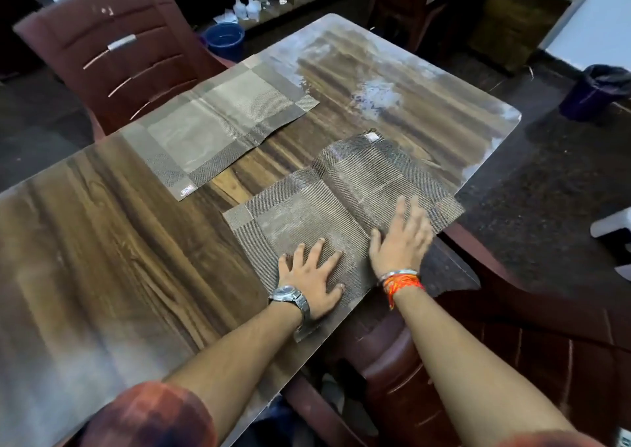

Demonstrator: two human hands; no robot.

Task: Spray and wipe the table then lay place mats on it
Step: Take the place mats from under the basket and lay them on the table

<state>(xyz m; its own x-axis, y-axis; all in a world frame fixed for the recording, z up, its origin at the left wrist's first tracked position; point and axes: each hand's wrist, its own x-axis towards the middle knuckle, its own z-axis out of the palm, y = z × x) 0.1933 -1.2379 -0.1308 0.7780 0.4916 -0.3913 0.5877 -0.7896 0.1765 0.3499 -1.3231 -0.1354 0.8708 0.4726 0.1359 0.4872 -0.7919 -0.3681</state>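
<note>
Two woven brown-grey place mats lie on the wood-grain table (pixel 102 228). The far mat (pixel 218 125) rests flat by the table's far edge. The near mat (pixel 345 187) lies along the right edge, and its near corner hangs slightly over. My left hand (pixel 312 276), with a wristwatch, presses flat on the near mat's front part, fingers spread. My right hand (pixel 403 238), with an orange thread band on the wrist, lies flat on the mat just to the right, fingers apart. Neither hand grips anything. The table's far end shows pale wet streaks (pixel 375 95).
A maroon plastic chair (pixel 116 47) stands behind the far mat. Another maroon chair (pixel 512 344) is tucked at the right edge under my right arm. A blue bucket (pixel 225 40) sits on the floor beyond the table, and a dark bin (pixel 594 91) at far right.
</note>
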